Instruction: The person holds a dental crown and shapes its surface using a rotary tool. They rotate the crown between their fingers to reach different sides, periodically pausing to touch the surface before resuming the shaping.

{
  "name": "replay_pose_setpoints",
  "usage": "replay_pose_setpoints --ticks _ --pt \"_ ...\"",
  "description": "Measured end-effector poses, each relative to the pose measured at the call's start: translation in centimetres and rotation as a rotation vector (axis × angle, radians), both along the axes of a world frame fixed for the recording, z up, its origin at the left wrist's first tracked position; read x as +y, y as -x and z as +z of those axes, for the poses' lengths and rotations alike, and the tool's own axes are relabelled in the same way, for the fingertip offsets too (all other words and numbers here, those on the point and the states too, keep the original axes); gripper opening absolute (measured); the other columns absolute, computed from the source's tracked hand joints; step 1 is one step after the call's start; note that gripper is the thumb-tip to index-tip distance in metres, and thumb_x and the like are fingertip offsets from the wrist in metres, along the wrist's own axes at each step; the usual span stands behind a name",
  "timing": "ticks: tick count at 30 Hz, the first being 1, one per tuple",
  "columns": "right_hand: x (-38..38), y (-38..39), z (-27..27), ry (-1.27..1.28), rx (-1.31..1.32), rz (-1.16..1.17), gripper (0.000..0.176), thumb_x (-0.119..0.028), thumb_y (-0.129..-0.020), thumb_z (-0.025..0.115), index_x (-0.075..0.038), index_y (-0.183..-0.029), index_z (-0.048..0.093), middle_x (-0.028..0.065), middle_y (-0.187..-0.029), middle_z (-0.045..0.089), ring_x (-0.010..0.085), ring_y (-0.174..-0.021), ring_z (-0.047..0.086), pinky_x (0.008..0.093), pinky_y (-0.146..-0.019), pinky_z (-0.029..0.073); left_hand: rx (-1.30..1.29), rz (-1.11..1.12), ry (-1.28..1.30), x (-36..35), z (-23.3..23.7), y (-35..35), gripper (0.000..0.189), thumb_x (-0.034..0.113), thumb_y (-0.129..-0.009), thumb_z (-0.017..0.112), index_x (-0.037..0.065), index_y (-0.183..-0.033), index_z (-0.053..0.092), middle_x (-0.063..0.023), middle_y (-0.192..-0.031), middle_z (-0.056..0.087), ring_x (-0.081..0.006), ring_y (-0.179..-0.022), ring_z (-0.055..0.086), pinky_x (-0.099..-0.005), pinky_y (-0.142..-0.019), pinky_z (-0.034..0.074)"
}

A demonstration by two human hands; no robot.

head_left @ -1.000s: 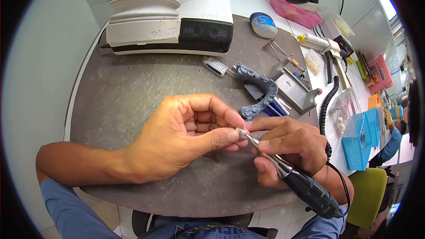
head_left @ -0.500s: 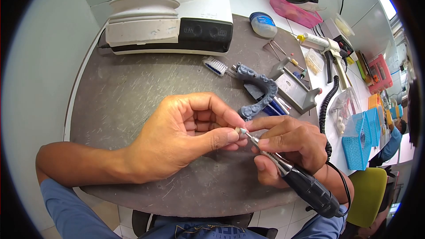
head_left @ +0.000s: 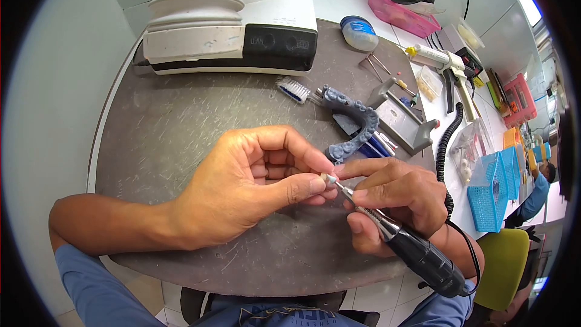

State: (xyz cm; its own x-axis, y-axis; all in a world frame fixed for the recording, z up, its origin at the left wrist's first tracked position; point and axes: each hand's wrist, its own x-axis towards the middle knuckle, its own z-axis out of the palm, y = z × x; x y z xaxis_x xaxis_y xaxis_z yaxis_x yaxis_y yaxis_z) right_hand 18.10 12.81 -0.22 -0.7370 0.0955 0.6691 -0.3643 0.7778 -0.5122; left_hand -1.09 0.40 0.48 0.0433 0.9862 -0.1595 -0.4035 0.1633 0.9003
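Note:
My left hand pinches a small whitish piece like a dental crown between thumb and fingertips; the fingers cover most of it. My right hand is wrapped around a black and silver rotary handpiece, held like a pen. A pale blue tip at the end of its thin shank meets the small piece; whether it is spinning cannot be told. My right index fingertip rests close to the left fingertips. Just beyond both hands lies a grey dental arch model.
Behind the model are a brush and a grey handpiece stand. A white machine with a ribbed hose stands at the back. On the right are a lidded jar, a dispensing gun, a coiled cord and blue baskets. Another person sits far right.
Both hands keep nearly the same position and grip. The handpiece tip stays against the small piece, with only a very slight shift.

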Motion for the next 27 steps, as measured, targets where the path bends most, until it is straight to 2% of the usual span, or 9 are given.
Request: replay_pose_setpoints --ticks 4,6,7,9,27 --pt "-0.2 0.09 0.11 -0.018 -0.015 -0.004 0.02 -0.002 -0.079 0.068 0.005 -0.093 0.055 0.0127 -0.072 0.061 0.0211 -0.061 0.066 0.0451 -0.072 0.061 0.009 -0.003 -0.003 0.02 0.04 -0.02 0.014 0.0 -0.091 0.064 -0.003 -0.104 0.058 -0.0159 -0.102 0.067 -0.0189 -0.096 0.068 -0.0307 -0.087 0.057" --pt "-0.54 0.26 -0.16 0.054 0.064 -0.1 0.026 0.001 -0.067 0.08 0.001 -0.085 0.062 0.011 -0.073 0.067 0.0298 -0.074 0.073 0.0337 -0.065 0.06 0.009 0.0 0.0 0.01 0.06 -0.06 0.014 0.0 -0.092 0.064 -0.003 -0.104 0.057 -0.0159 -0.102 0.067 -0.019 -0.095 0.068 -0.0307 -0.087 0.057" --pt "-0.41 0.21 -0.15 0.053 0.064 -0.1 0.026 0.001 -0.067 0.08 0.001 -0.085 0.062 0.011 -0.073 0.067 0.0298 -0.074 0.073 0.0337 -0.065 0.06 0.009 0.002 0.003 0.0 0.08 -0.06 0.014 0.0 -0.092 0.064 -0.003 -0.104 0.057 -0.0159 -0.102 0.067 -0.019 -0.095 0.068 -0.0307 -0.087 0.057" --pt "-0.04 0.11 -0.04 -0.011 0.017 -0.003 0.021 -0.003 -0.078 0.069 0.004 -0.091 0.055 0.0125 -0.072 0.061 0.021 -0.061 0.066 0.045 -0.071 0.062 0.0 0.004 -0.001 -0.03 0.06 -0.08 0.014 0.0 -0.092 0.063 -0.003 -0.104 0.057 -0.0159 -0.102 0.067 -0.0191 -0.096 0.068 -0.0307 -0.087 0.057" --pt "-0.17 -0.15 0.17 0.01 -0.032 -0.03 0.023 -0.001 -0.078 0.07 0.003 -0.095 0.056 0.0123 -0.074 0.062 0.0252 -0.068 0.07 0.0416 -0.071 0.061 0.01 -0.014 0.011 0.04 0.09 0.07 0.016 -0.001 -0.091 0.063 -0.004 -0.106 0.057 -0.0149 -0.104 0.066 -0.0187 -0.097 0.067 -0.0309 -0.088 0.058"
